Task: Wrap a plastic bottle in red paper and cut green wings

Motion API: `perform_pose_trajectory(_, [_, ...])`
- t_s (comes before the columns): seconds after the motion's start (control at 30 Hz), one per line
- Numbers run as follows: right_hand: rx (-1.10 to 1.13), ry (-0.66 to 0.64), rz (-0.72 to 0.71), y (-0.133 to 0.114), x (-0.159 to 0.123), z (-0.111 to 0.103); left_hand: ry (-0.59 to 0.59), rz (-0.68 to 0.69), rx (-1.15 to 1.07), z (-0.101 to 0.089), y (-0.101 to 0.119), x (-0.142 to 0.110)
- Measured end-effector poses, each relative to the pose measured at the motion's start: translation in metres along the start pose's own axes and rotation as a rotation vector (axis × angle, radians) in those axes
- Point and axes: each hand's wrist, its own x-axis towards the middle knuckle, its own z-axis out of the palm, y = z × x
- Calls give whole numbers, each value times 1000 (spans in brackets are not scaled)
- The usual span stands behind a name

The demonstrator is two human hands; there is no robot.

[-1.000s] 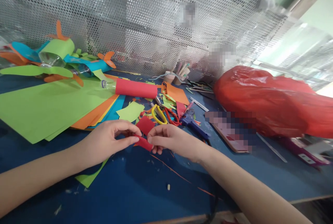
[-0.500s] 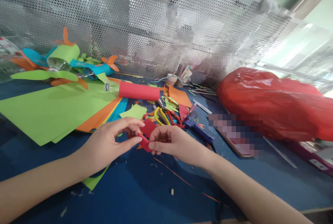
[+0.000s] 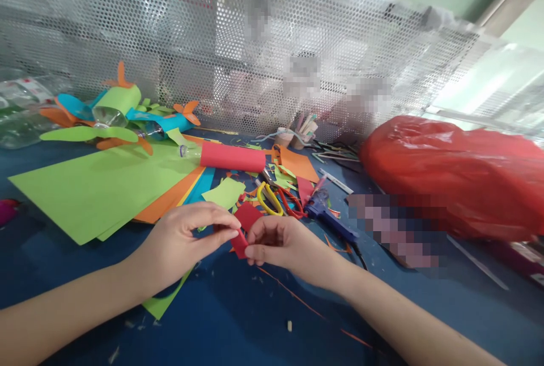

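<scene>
A small folded piece of red paper (image 3: 240,245) is pinched between my two hands over the blue table. My left hand (image 3: 187,238) grips its upper left end with thumb and fingertips. The lower right end is held by my right hand (image 3: 276,239), fingers curled. Just behind lies another red paper piece (image 3: 247,214), partly covered by my fingers. Beyond it are yellow-handled scissors (image 3: 270,200), red-handled scissors (image 3: 291,203) and a blue glue gun (image 3: 329,220). A plastic bottle wrapped in red paper (image 3: 233,156) lies on its side farther back.
Green paper sheets (image 3: 102,184) spread at left, over orange and blue ones. Bottles with paper propellers (image 3: 114,105) stand behind them, against a perforated metal screen (image 3: 182,32). A big red plastic bag (image 3: 446,179) fills the right side. Paper scraps litter the middle.
The view has shifted slightly, so everything appears a little lower and farther right. Both hands keep hold of the folded red paper, which now appears tilted more steeply.
</scene>
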Motion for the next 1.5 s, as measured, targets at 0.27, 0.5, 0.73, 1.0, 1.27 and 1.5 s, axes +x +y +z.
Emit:
perform_pose_trajectory(0.27, [-180, 125, -139, -1, -4, 4, 32, -82, -30, 1, 1, 3])
perform_pose_trajectory(0.5, [-606, 202, -313, -6, -8, 0, -11, -28, 82, 1, -2, 2])
perform_pose_trajectory(0.73, [-1337, 106, -669, 6, -5, -6, -244, 412, 335, 0, -8, 1])
perform_pose_trajectory(1.0, [-1184, -40, -425, 1, -10, -8, -403, 330, 346, 2, -10, -3])
perform_pose_trajectory(1.27, [-1074, 13, -363, 1, -8, -5, -409, 229, 297, 0, -15, -2])
perform_pose_trajectory(1.5, [-1033, 49, -329, 1, -8, -5, -368, 47, 294, 1, -8, -2])
